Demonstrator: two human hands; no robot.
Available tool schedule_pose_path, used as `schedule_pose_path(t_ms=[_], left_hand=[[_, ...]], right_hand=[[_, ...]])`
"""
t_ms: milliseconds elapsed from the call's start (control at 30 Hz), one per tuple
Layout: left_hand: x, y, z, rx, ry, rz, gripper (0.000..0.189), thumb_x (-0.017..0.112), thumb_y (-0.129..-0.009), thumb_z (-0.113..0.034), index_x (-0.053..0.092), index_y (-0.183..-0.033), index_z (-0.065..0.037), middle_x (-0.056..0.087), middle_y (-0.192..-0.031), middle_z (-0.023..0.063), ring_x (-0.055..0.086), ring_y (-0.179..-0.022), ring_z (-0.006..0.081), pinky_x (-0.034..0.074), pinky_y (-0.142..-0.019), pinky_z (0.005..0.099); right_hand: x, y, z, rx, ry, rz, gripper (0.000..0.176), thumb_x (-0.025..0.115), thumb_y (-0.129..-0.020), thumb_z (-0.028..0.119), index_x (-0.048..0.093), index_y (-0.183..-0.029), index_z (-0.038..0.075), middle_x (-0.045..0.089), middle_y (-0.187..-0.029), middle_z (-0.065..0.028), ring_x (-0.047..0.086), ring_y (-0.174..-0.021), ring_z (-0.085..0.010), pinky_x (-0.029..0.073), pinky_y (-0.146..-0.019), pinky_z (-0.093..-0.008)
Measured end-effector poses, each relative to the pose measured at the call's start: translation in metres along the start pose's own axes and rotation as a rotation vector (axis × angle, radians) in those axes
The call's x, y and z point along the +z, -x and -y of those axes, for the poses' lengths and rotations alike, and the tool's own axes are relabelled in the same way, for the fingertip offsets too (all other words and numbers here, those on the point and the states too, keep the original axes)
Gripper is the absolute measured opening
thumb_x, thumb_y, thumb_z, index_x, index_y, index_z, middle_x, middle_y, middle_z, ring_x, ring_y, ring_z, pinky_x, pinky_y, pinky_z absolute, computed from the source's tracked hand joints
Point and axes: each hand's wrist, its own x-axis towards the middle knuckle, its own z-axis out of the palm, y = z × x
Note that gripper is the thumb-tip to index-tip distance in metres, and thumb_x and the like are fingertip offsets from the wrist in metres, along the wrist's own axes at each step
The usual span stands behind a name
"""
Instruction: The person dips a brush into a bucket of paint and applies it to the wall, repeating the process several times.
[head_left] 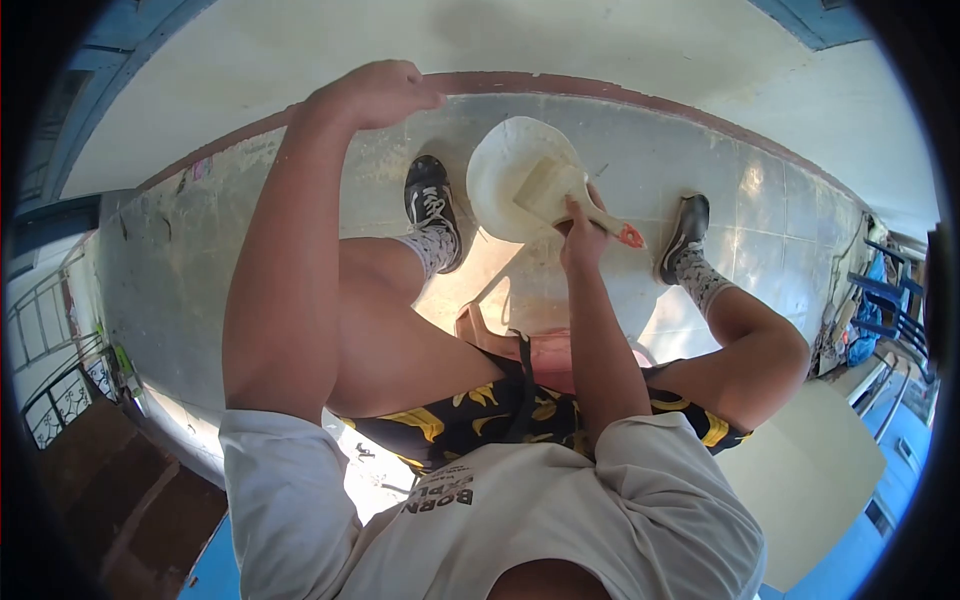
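My right hand (583, 236) grips the handle of a wide paintbrush (560, 192), whose cream-coated bristles rest over a white paint bucket (500, 175) on the tiled floor between my feet. The brush handle ends in an orange tip. My left hand (378, 92) is raised with its fingers curled, pressed against the base of the cream wall (400, 40) where a dark red strip runs. It holds nothing that I can see. I am seated with my knees apart, in black shoes and patterned socks.
A pink stool (555, 350) shows under my legs. Grey floor tiles (760, 200) spread to the right, where blue objects and clutter (880, 300) pile up. A beige board (810, 470) lies at the lower right. Blue trim (120, 40) borders the wall.
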Motion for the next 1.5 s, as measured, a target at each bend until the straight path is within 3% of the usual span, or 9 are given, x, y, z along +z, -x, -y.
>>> schedule_pose_path(t_ms=[33,200,400,600,667,767,967,1333,1500], left_hand=[[-0.006,-0.001,-0.003,-0.044,-0.047,-0.026,0.065,0.061,-0.082,-0.044,0.050,-0.128,0.000,0.055,-0.124,0.0227,0.054,-0.114,0.0306,0.042,-0.095,0.0366],[-0.003,-0.024,0.009,-0.063,-0.090,0.066,0.065,0.061,-0.082,-0.044,0.049,-0.128,0.000,0.055,-0.125,0.0212,0.054,-0.115,0.0293,0.042,-0.095,0.0365],[0.004,-0.015,0.007,-0.128,-0.083,-0.024,0.064,0.061,-0.082,-0.043,0.049,-0.128,-0.001,0.054,-0.127,0.0206,0.052,-0.118,0.0300,0.042,-0.097,0.0369],[0.009,-0.015,0.010,-0.134,-0.134,-0.014,0.061,0.064,-0.081,-0.038,0.049,-0.128,-0.001,0.053,-0.128,0.0202,0.052,-0.117,0.0311,0.042,-0.097,0.0384],[0.006,-0.017,0.010,-0.128,-0.159,-0.020,0.061,0.064,-0.081,-0.038,0.050,-0.128,-0.001,0.053,-0.128,0.0202,0.053,-0.117,0.0313,0.042,-0.097,0.0386],[0.009,-0.013,0.005,-0.133,-0.127,-0.001,0.063,0.062,-0.081,-0.037,0.048,-0.129,0.002,0.049,-0.132,0.0209,0.048,-0.122,0.0307,0.040,-0.101,0.0394],[0.004,-0.013,-0.006,-0.152,-0.116,0.029,0.063,0.062,-0.081,-0.036,0.048,-0.128,0.003,0.050,-0.131,0.0213,0.050,-0.120,0.0311,0.041,-0.100,0.0392],[0.013,-0.032,-0.016,-0.122,-0.201,-0.033,0.046,0.062,-0.080,-0.033,0.062,-0.111,0.000,0.061,-0.115,0.0187,0.059,-0.108,0.0312,0.047,-0.092,0.0392],[0.007,-0.025,-0.022,-0.152,-0.148,-0.033,0.046,0.062,-0.079,-0.031,0.060,-0.114,-0.001,0.063,-0.113,0.0174,0.060,-0.106,0.0298,0.048,-0.091,0.0388]], right_hand=[[-0.003,-0.001,0.001,0.044,-0.176,-0.071,0.051,0.060,-0.084,0.005,0.043,-0.133,0.003,0.058,-0.113,-0.0130,0.062,-0.092,-0.0225,0.056,-0.068,-0.0323],[-0.002,0.005,0.001,0.045,-0.211,-0.113,0.051,0.057,-0.084,0.003,0.042,-0.133,0.000,0.054,-0.118,-0.0157,0.061,-0.097,-0.0236,0.058,-0.069,-0.0342],[0.014,0.016,0.002,-0.022,-0.220,-0.141,0.046,0.056,-0.086,0.003,0.043,-0.130,0.002,0.054,-0.116,-0.0145,0.060,-0.096,-0.0233,0.057,-0.071,-0.0335],[-0.003,0.015,-0.033,-0.138,0.441,0.011,0.043,0.057,-0.086,0.005,0.045,-0.127,0.002,0.054,-0.114,-0.0149,0.061,-0.094,-0.0219,0.057,-0.070,-0.0337],[0.020,0.028,-0.001,0.034,-0.093,-0.169,0.040,0.058,-0.086,0.005,0.046,-0.124,0.003,0.055,-0.111,-0.0138,0.061,-0.091,-0.0206,0.056,-0.067,-0.0326],[0.038,0.009,0.032,-0.078,-0.307,-0.212,0.034,0.059,-0.086,0.005,0.047,-0.118,0.005,0.055,-0.108,-0.0124,0.060,-0.089,-0.0201,0.056,-0.065,-0.0318],[0.095,-0.064,0.119,-0.476,-0.290,-0.248,0.026,0.060,-0.085,0.004,0.045,-0.107,0.006,0.054,-0.104,-0.0113,0.060,-0.091,-0.0219,0.058,-0.067,-0.0348],[0.153,-0.102,0.207,-0.585,-0.322,-0.274,0.024,0.058,-0.083,0.000,0.040,-0.099,0.002,0.052,-0.104,-0.0162,0.061,-0.088,-0.0261,0.060,-0.070,-0.0379],[0.124,-0.075,0.187,-0.635,-0.422,-0.217,0.026,0.059,-0.082,0.002,0.040,-0.099,0.002,0.050,-0.105,-0.0169,0.061,-0.089,-0.0281,0.060,-0.070,-0.0382]])
